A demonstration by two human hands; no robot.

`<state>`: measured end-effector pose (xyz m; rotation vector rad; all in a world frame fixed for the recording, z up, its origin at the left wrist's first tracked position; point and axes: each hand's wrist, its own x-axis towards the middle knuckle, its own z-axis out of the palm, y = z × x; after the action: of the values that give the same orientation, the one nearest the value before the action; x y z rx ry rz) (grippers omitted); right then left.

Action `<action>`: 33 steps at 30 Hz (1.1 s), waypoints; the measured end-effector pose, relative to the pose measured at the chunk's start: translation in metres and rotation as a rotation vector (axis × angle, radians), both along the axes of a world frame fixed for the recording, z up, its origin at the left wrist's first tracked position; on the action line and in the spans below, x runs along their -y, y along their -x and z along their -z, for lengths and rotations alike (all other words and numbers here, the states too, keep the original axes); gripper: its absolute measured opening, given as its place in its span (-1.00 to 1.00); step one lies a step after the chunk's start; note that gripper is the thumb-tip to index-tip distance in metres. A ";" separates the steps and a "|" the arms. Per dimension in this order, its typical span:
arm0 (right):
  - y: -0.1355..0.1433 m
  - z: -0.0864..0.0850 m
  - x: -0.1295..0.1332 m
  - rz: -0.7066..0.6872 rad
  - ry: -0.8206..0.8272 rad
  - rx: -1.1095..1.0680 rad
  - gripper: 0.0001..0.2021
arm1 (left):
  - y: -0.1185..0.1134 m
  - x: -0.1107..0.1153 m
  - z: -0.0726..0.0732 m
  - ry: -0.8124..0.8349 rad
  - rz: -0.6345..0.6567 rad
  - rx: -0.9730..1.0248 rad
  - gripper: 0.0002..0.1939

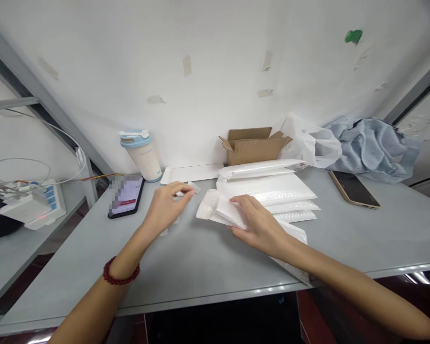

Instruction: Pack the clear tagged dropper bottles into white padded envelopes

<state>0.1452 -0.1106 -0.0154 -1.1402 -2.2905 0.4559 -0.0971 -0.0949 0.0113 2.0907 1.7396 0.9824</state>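
Observation:
My left hand (172, 203), with a red bead bracelet on its wrist, pinches a small translucent piece (192, 188) over the table, left of centre. My right hand (249, 220) is closed around a small white box (229, 210) together with a white bubble mailer (207, 206), whose open flap points left. The rest of that mailer reaches under my right forearm toward the table's front edge. Behind my right hand lies a stack of white bubble mailers (283, 188). A few small pale pieces (164, 232) lie partly hidden beneath my left hand.
Along the wall stand a cup (143, 157), a flat white sheet (195, 173), an open cardboard box (254, 152), a plastic bag (308, 143) and a blue cloth (374, 148). Phones lie left (128, 196) and right (354, 188). A power strip (50, 203) sits far left.

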 end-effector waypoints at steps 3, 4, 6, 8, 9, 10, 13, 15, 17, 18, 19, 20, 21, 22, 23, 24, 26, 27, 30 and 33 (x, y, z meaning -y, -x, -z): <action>0.000 -0.001 0.001 0.000 -0.003 0.008 -0.56 | 0.019 -0.010 0.007 0.163 -0.194 -0.344 -0.70; 0.000 -0.001 0.001 -0.002 -0.005 0.014 -0.56 | 0.022 -0.013 0.011 0.237 -0.231 -0.418 -0.67; 0.000 -0.001 0.001 -0.007 -0.008 0.028 -0.56 | 0.025 -0.018 0.019 0.345 -0.233 -0.470 -0.66; 0.000 -0.002 0.001 -0.004 -0.010 0.033 -0.56 | 0.024 -0.021 0.023 0.378 -0.168 -0.411 -0.70; 0.000 -0.002 0.001 -0.002 -0.010 0.032 -0.56 | 0.022 -0.021 0.023 0.385 -0.127 -0.344 -0.71; 0.000 -0.002 0.001 0.000 -0.011 0.030 -0.57 | 0.020 -0.021 0.020 0.389 -0.088 -0.250 -0.70; 0.000 -0.002 0.000 0.005 -0.012 0.027 -0.56 | 0.016 -0.015 0.006 0.344 -0.045 0.123 -0.64; 0.000 -0.001 0.000 0.006 -0.014 0.027 -0.55 | 0.013 -0.010 -0.003 0.246 -0.070 0.372 -0.64; 0.000 0.001 -0.001 0.002 -0.024 0.021 -0.55 | 0.008 -0.005 -0.008 0.155 -0.084 0.570 -0.65; 0.000 0.001 -0.001 0.001 -0.027 0.018 -0.56 | 0.005 -0.003 -0.009 0.132 -0.075 0.649 -0.65; 0.000 0.001 -0.002 0.004 -0.026 0.016 -0.56 | 0.001 -0.001 -0.008 0.130 -0.056 0.711 -0.63; 0.000 0.001 -0.002 0.007 -0.022 0.016 -0.56 | -0.003 0.000 -0.006 0.142 -0.029 0.756 -0.61; 0.000 0.001 -0.002 0.011 -0.015 0.016 -0.56 | -0.006 0.001 -0.004 0.161 0.001 0.785 -0.60; 0.000 0.000 -0.002 0.015 -0.006 0.015 -0.56 | -0.010 0.001 -0.001 0.181 0.033 0.796 -0.60; 0.000 0.000 -0.002 0.020 0.002 0.014 -0.57 | -0.013 0.002 0.003 0.199 0.062 0.787 -0.62; 0.000 -0.001 -0.002 0.023 0.007 0.009 -0.57 | -0.015 0.002 0.006 0.211 0.083 0.756 -0.67; 0.001 -0.001 -0.001 0.028 0.015 -0.001 -0.57 | -0.019 0.002 0.012 0.204 0.083 0.642 -0.79; 0.001 -0.001 -0.001 0.029 0.020 -0.004 -0.57 | -0.021 0.003 0.014 0.190 0.061 0.570 -0.84; 0.002 0.001 -0.001 0.025 0.023 0.004 -0.56 | -0.026 0.007 0.019 0.114 0.003 0.372 -0.88; 0.002 0.004 -0.001 0.005 0.008 0.019 -0.55 | -0.032 0.012 0.023 0.004 0.049 0.207 -0.87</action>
<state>0.1430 -0.1093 -0.0193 -1.1589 -2.3035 0.4543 -0.0656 -0.1069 -0.0121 1.9419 1.5801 1.1354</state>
